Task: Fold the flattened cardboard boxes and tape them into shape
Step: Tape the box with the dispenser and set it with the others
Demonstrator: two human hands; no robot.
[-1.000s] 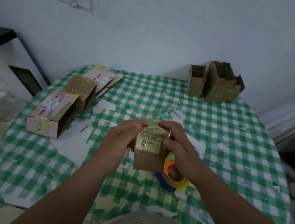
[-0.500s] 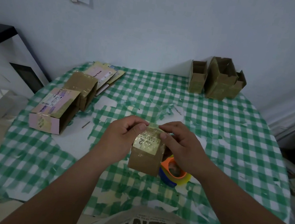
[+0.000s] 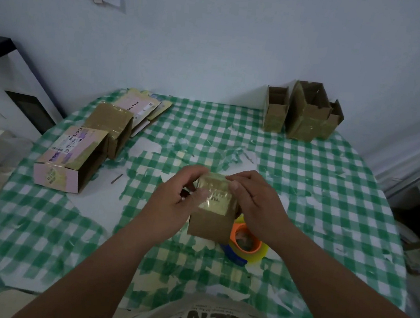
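Observation:
A small brown cardboard box (image 3: 211,221) with a glossy taped label near its top is held upright above the middle of the table. My left hand (image 3: 173,199) grips its left side, thumb lying across the label. My right hand (image 3: 253,205) holds the right side, thumb pressed on the taped top edge. Just behind and below the box lies a tape dispenser (image 3: 246,244) with an orange core, yellow roll and blue handle, partly hidden by the box.
The table (image 3: 330,198) wears a green-checked cloth with torn patches. A pink-labelled box (image 3: 70,158) and a brown box (image 3: 110,124) lie at left, flattened boxes (image 3: 141,106) behind them. Three open boxes (image 3: 303,112) stand at back right by the wall.
The box has tilted slightly and my thumbs have shifted along its taped top. The view moved a little closer and downward.

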